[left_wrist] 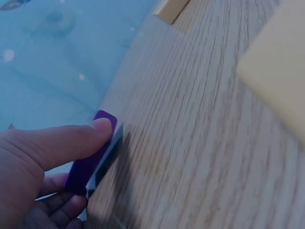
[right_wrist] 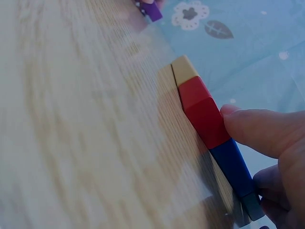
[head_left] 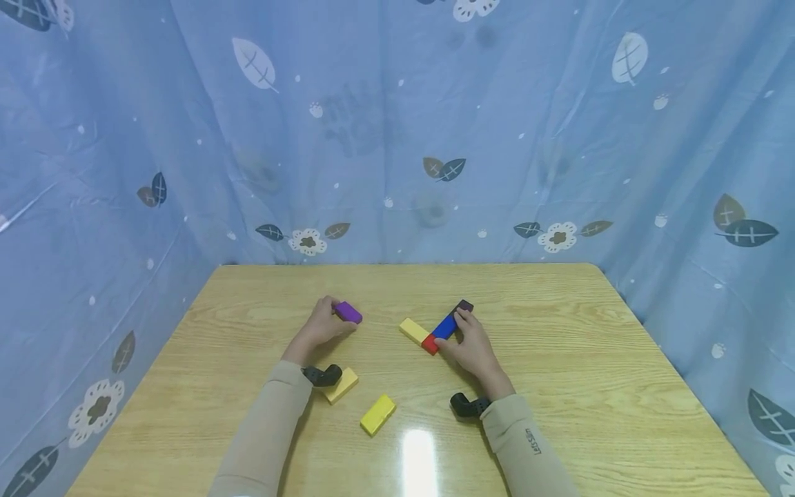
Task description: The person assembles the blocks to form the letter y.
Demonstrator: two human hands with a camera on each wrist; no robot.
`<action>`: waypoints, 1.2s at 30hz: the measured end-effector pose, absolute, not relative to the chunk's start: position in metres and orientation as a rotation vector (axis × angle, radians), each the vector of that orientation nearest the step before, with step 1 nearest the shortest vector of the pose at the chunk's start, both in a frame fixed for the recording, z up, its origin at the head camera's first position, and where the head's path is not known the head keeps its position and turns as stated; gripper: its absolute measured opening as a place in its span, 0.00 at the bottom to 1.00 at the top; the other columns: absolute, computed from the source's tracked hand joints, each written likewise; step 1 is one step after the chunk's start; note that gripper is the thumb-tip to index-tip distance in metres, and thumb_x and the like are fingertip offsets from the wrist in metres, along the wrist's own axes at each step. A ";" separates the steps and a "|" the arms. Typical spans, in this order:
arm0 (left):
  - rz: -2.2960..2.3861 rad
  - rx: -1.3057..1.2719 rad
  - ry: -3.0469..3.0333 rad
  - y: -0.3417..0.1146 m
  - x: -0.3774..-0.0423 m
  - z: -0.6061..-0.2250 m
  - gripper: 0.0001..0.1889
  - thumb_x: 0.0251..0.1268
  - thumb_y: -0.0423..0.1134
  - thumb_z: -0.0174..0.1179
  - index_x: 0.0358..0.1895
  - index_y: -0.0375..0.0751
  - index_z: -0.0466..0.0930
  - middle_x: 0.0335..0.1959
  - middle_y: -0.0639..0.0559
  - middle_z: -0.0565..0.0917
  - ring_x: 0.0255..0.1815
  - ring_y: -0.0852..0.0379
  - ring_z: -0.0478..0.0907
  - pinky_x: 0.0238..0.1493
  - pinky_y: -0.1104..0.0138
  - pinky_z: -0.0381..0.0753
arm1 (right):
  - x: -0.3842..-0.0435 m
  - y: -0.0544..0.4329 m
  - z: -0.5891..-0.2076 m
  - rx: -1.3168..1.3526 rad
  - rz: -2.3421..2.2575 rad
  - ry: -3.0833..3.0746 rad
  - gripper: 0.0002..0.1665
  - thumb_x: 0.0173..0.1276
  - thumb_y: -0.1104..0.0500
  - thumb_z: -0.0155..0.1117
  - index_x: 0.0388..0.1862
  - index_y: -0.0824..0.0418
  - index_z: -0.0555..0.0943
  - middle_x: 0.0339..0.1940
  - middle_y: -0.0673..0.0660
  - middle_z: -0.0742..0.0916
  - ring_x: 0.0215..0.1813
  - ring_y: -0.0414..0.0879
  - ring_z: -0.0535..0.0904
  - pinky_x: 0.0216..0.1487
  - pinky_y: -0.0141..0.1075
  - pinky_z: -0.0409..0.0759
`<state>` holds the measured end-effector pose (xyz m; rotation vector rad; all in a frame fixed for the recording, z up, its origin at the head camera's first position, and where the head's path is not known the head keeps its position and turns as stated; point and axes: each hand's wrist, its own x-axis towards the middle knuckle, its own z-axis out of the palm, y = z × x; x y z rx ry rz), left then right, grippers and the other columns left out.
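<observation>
My left hand (head_left: pixel 321 323) pinches a purple block (head_left: pixel 348 312) between thumb and fingers at the left of the table; the left wrist view shows the thumb lying across the purple block (left_wrist: pixel 88 164). On the right, my right hand (head_left: pixel 473 345) touches a joined row of blocks from its right side. Its thumb rests by the red block (head_left: pixel 430 344), its fingers by the blue block (head_left: pixel 444 328) and the dark block (head_left: pixel 464 306) at the far end. A pale yellow block (head_left: pixel 413 330) meets the red block at an angle. Fingertips behind the row are partly hidden.
A pale yellow block (head_left: pixel 344 385) lies beside my left wrist, partly covered by a black wrist device (head_left: pixel 323 375). Closer to me is a bright yellow block (head_left: pixel 377 415). A blue patterned curtain (head_left: pixel 385 138) surrounds the wooden table (head_left: pixel 590 359) at the back and sides.
</observation>
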<state>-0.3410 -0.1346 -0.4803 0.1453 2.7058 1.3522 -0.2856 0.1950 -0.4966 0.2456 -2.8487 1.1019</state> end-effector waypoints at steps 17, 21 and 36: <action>1.435 0.245 2.690 -0.121 -0.323 -0.468 0.33 0.53 0.44 0.70 0.59 0.33 0.68 0.54 0.40 0.75 0.56 0.44 0.74 0.57 0.54 0.75 | -0.285 0.195 -0.497 0.245 1.107 -2.853 0.49 0.60 0.45 0.67 0.70 0.71 0.61 0.74 0.65 0.62 0.74 0.63 0.54 0.71 0.55 0.57; 1.433 0.269 2.675 -0.112 -0.317 -0.460 0.34 0.53 0.46 0.69 0.61 0.36 0.67 0.57 0.41 0.74 0.59 0.43 0.71 0.60 0.51 0.72 | -0.285 0.196 -0.497 0.255 1.104 -2.854 0.49 0.60 0.44 0.67 0.70 0.71 0.60 0.74 0.65 0.61 0.74 0.64 0.53 0.71 0.56 0.58; 1.434 0.394 2.648 -0.078 -0.317 -0.458 0.32 0.48 0.45 0.73 0.57 0.38 0.71 0.52 0.46 0.76 0.56 0.47 0.72 0.58 0.55 0.73 | -0.285 0.195 -0.497 0.251 1.104 -2.848 0.49 0.61 0.44 0.67 0.70 0.72 0.60 0.74 0.65 0.61 0.74 0.63 0.53 0.72 0.54 0.57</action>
